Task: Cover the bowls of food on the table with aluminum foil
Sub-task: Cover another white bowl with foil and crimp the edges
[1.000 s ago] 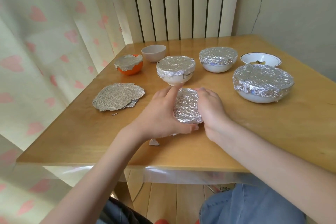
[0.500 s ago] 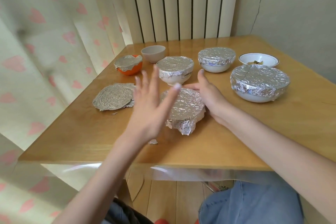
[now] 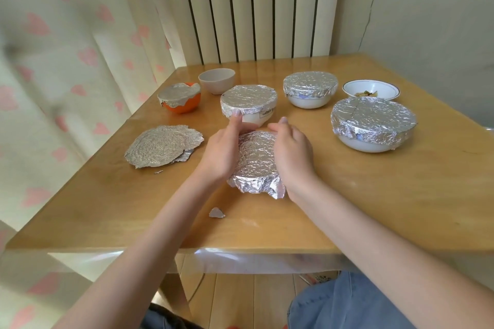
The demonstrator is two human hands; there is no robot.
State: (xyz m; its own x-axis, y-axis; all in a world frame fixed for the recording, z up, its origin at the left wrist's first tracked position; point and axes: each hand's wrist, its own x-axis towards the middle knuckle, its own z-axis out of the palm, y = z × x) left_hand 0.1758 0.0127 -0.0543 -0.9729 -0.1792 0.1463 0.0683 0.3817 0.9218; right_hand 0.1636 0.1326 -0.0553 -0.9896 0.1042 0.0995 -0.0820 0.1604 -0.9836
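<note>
A bowl wrapped in aluminum foil [image 3: 256, 160] sits near the middle of the wooden table [image 3: 374, 195]. My left hand [image 3: 220, 153] cups its left side and my right hand [image 3: 294, 153] cups its right side, with the fingers reaching round toward the far rim. Crumpled foil hangs below the near rim. Three more bowls wear foil tops: a white one [image 3: 248, 100] just behind my hands, another [image 3: 310, 87] further back, and a large one [image 3: 373, 121] to the right. An orange bowl [image 3: 181, 99] has foil lying loosely on it.
A small white dish with food [image 3: 371, 88] stands uncovered at the back right. A beige bowl [image 3: 217, 80] stands uncovered at the back. Loose foil sheets [image 3: 163, 149] lie at the left, and a foil scrap [image 3: 216, 213] near the front edge. Curtain at left, wall at right.
My left hand, lifted off with spread fingers half a second ago, has come back down onto the bowl's left side. My right hand has moved from the far rim to the right side.
</note>
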